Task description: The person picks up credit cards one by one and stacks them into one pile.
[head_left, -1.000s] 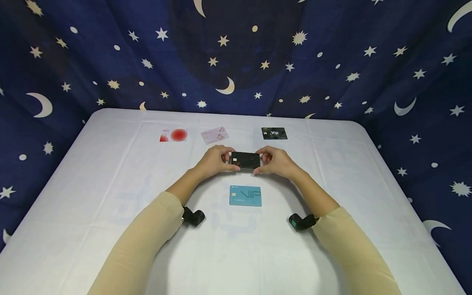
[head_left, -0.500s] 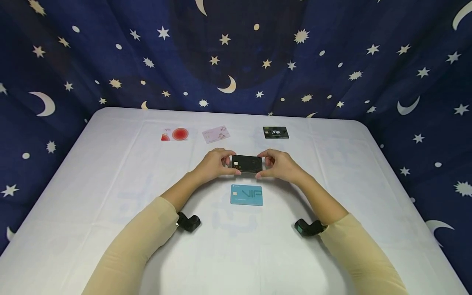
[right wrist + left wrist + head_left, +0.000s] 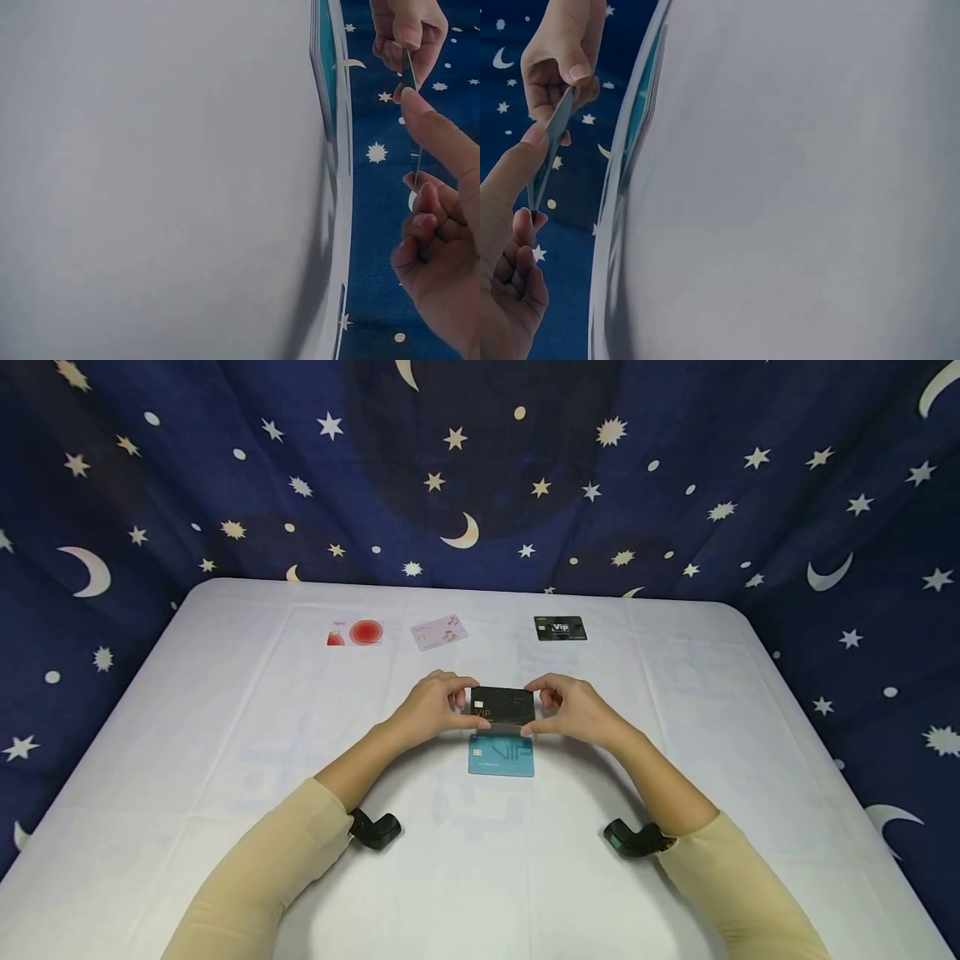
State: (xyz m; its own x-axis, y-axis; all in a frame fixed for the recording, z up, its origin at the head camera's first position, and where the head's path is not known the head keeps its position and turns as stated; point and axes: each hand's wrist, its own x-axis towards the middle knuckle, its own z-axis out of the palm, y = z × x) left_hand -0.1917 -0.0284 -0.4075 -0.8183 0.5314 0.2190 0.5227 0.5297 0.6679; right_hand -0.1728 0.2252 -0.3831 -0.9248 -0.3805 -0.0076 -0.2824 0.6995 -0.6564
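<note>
Between my two hands is a black VIP card point(image 3: 504, 703), pinched at both short ends. My left hand point(image 3: 437, 706) holds its left end with thumb and fingers, and my right hand point(image 3: 572, 714) does the same at the right end. In the left wrist view the card point(image 3: 552, 146) shows nearly edge-on, raised above the tabletop. Just in front of it a blue VIP card point(image 3: 501, 758) lies on the table; its upper edge is overlapped by the thumbs' area. In the right wrist view the blue card point(image 3: 328, 67) appears as the top of a thin stack.
Along the back of the white table point(image 3: 247, 735) lie a red-and-white card point(image 3: 356, 632), a pink card point(image 3: 439, 632) and another black Vip card point(image 3: 560, 627). A dark blue curtain point(image 3: 315, 468) with stars and moons hangs behind and at the sides.
Both hands have brought the black card toward the person, down to the upper edge of the blue card. The blue card and the back row stay put.
</note>
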